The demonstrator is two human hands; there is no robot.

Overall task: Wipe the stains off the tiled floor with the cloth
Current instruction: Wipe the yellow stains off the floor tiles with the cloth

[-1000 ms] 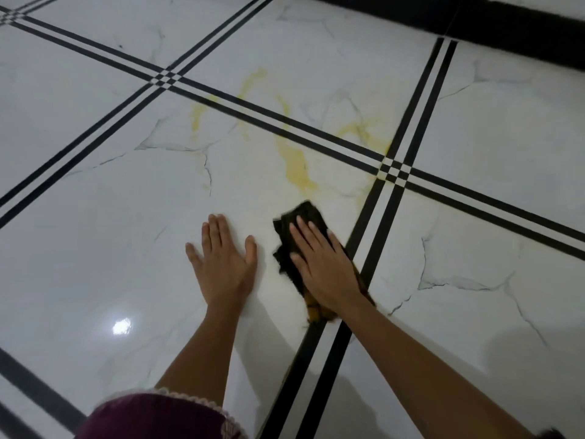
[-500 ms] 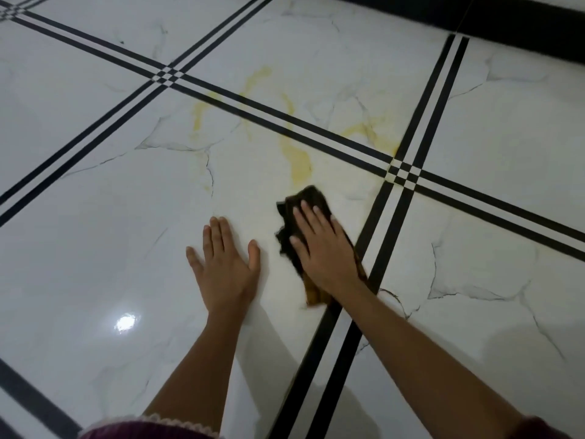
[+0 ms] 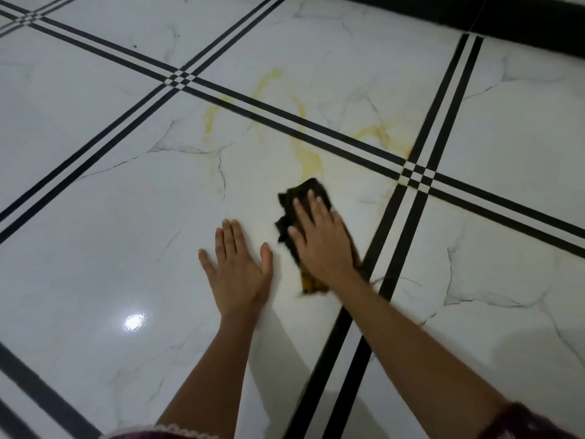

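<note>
A dark cloth (image 3: 311, 191) with a yellowed rear end lies flat on the white marble-look tiled floor (image 3: 126, 232). My right hand (image 3: 323, 239) presses on it with straight fingers, covering most of it. Just beyond the cloth's far edge is a yellow stain (image 3: 311, 163). Fainter yellow streaks (image 3: 210, 117) and a yellow patch (image 3: 380, 134) spread across the black double grout lines farther back. My left hand (image 3: 237, 270) rests flat on the tile, fingers spread, a little left of the cloth and not touching it.
Black double lines (image 3: 395, 223) cross the floor in a grid. A dark skirting band (image 3: 506, 23) runs along the far right edge. A lamp reflection (image 3: 134, 321) glares on the near-left tile. Purple sleeves show at the bottom edge.
My right hand has slid the cloth forward, toward the yellow stain, covering its near end. My left hand has stayed planted on the tile.
</note>
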